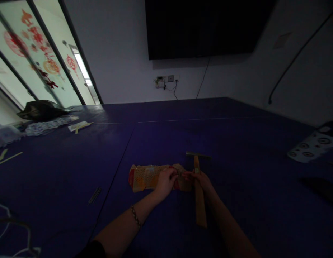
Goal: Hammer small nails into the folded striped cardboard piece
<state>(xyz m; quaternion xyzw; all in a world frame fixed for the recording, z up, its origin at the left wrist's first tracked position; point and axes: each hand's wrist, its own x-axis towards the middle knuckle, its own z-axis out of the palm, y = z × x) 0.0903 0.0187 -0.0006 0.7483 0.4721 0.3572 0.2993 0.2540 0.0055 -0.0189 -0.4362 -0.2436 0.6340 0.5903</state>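
Note:
My left hand (165, 182) rests over the right part of a flat brown, dotted piece (147, 178) with red and orange patches, perhaps cardboard. Its thumb and fingertips are pinched together; whatever small thing they hold is too dark to make out. Close beside it, my right hand (203, 182) is closed around the wooden handle of a hammer (200, 204). The hammer's narrow metal head points away from me, and the handle's end comes toward me. The fingertips of my right hand reach left, almost to those of my left.
Several thin metal rods (94, 196) lie left on the purple surface (161, 139). White cables (29, 236) curl at the lower left. A dark bag (42, 110) and papers are at the far left. A patterned white item (310, 147) lies right. A screen (206, 28) hangs on the wall.

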